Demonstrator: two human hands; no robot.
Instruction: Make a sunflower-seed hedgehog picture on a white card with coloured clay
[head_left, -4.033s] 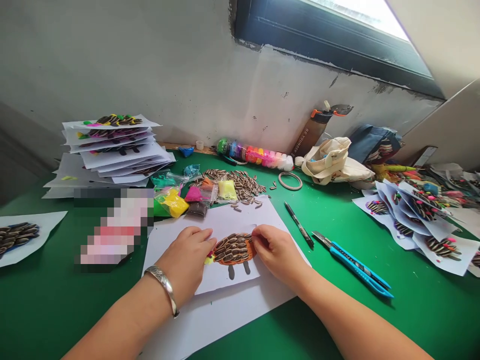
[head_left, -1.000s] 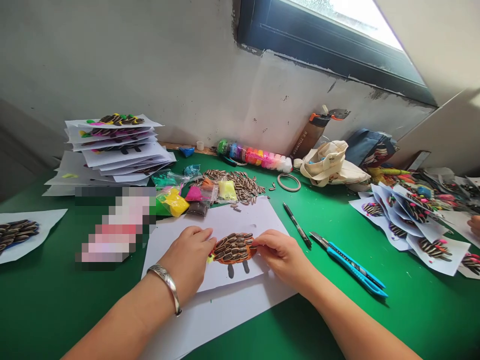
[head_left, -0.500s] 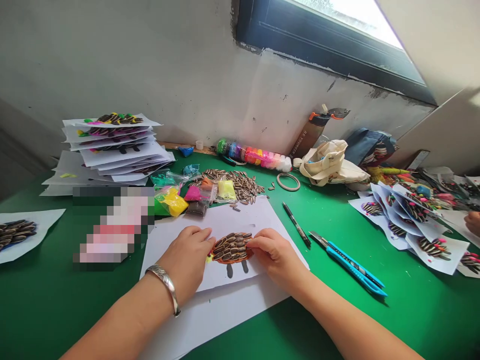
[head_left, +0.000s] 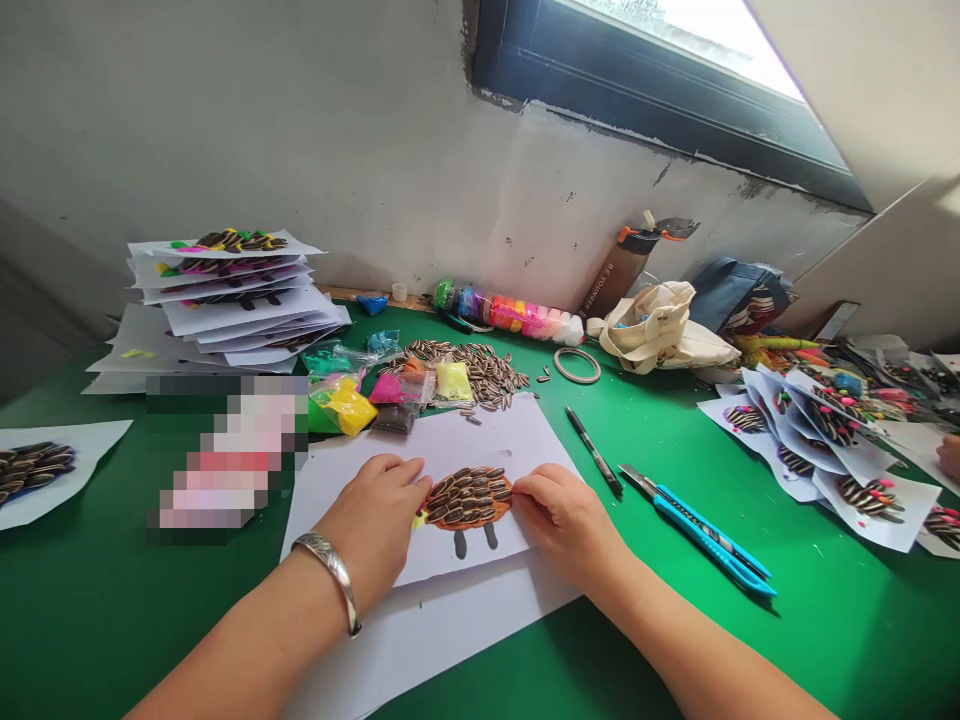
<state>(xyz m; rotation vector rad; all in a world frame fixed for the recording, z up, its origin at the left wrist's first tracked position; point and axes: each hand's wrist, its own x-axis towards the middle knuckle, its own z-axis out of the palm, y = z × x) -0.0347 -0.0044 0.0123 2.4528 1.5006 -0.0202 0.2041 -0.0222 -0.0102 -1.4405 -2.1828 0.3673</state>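
On a white sheet of paper point(head_left: 337, 470) lies an oval of orange clay covered with rows of striped sunflower seeds point(head_left: 469, 495). Two dark grey clay legs point(head_left: 460, 544) extend below it, and a bit of yellow shows at its left end. My left hand point(head_left: 375, 515), with a silver bracelet, rests on the paper there, fingers laid out and partly covering that end. At the oval's right edge, my right hand point(head_left: 562, 510) has thumb and forefinger pinched together. Whatever is between those fingertips is hidden.
Loose sunflower seeds point(head_left: 487, 370) and bagged coloured clay, including a yellow packet point(head_left: 349, 408), lie behind the paper. A pen point(head_left: 594, 452) and blue utility knife point(head_left: 701, 530) are at right. Stacked seed pictures point(head_left: 232, 310) stand left; another person's hand point(head_left: 949, 455) shows far right.
My right hand has shifted slightly right, from over the seeds to the oval's edge, exposing more seeds at that end. My left hand has stayed in place.
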